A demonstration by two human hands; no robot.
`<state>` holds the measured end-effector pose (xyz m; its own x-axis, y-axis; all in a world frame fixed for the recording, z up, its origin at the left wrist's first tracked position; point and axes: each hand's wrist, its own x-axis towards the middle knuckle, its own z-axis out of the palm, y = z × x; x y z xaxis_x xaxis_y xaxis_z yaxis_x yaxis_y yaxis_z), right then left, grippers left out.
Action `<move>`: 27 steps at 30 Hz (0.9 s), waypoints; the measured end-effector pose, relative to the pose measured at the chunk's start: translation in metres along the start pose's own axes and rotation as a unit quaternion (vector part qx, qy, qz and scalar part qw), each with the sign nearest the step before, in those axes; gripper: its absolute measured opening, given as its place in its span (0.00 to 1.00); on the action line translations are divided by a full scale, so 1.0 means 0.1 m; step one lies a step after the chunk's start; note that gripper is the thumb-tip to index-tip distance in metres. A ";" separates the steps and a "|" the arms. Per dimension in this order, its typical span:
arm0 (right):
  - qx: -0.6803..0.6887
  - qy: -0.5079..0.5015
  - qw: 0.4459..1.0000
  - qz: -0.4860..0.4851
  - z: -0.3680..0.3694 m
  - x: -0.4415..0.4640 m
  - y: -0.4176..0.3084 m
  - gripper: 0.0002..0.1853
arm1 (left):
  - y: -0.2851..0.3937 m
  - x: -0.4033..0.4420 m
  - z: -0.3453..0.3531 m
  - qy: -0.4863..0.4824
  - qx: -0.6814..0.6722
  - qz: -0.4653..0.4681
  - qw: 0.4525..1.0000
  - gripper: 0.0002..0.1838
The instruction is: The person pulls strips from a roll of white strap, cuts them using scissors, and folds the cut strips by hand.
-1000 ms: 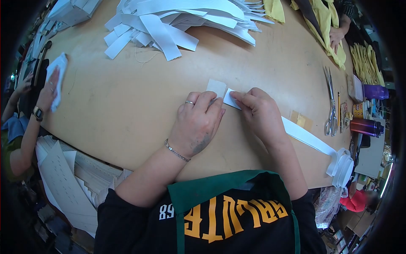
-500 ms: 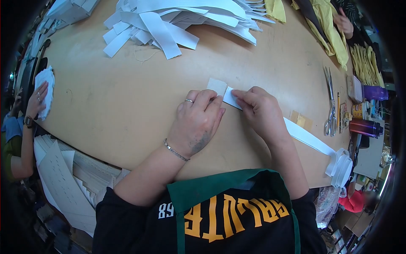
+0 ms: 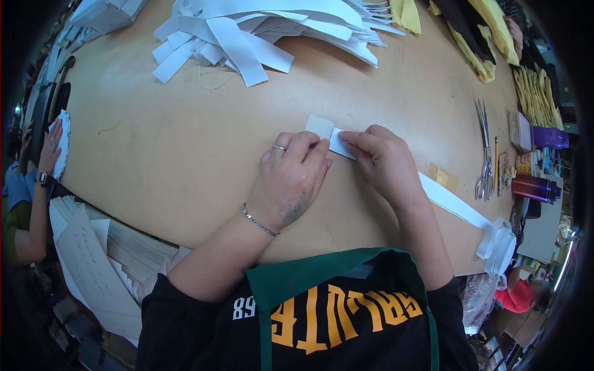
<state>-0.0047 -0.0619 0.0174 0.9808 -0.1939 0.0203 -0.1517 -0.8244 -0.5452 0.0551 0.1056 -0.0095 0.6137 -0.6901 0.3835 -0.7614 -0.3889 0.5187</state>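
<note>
Near the middle of the table, my left hand point(image 3: 296, 176) presses down with its fingers together on a small off-white rectangular card point(image 3: 319, 126). The card's lower part is hidden under the fingertips. Right beside it, the end of a flat white band point(image 3: 340, 146) meets the card's edge. My right hand point(image 3: 390, 166) pinches that band between thumb and fingers. From under my right wrist the band runs to a loose coil point(image 3: 499, 247) at the table's right edge.
Many white strips point(image 3: 247, 49) lie piled at the far side. Scissors point(image 3: 484, 151), a pencil point(image 3: 496, 167) and a metallic tumbler point(image 3: 536, 188) are on the right. A co-worker's hand point(image 3: 51, 148) rests on white cloth at left. Yellow fabric point(image 3: 495, 25) lies at upper right.
My hands and the band stay nearly still. At left, the co-worker's hand and white cloth have shifted slightly left. The yellow and dark fabric at upper right has moved.
</note>
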 end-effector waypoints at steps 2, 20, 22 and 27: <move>0.000 0.002 1.000 0.000 0.00 0.00 0.00 0.08 | 0.00 0.00 0.00 -0.002 0.000 -0.001 1.000 0.15; 0.027 0.034 0.999 -0.023 0.06 0.05 0.07 0.05 | 0.02 0.00 0.00 -0.013 0.018 0.003 1.000 0.15; 0.031 0.032 0.999 -0.017 0.06 0.05 0.07 0.05 | 0.02 0.00 0.00 -0.014 0.023 0.004 1.000 0.14; 0.036 0.023 0.999 -0.011 0.06 0.07 0.07 0.06 | 0.01 0.00 0.00 -0.012 0.028 0.008 1.000 0.14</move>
<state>0.0016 -0.0664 0.0086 0.9768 -0.2020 0.0705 -0.1194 -0.7884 -0.6035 0.0538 0.1052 -0.0090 0.5971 -0.7106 0.3723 -0.7815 -0.4107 0.4697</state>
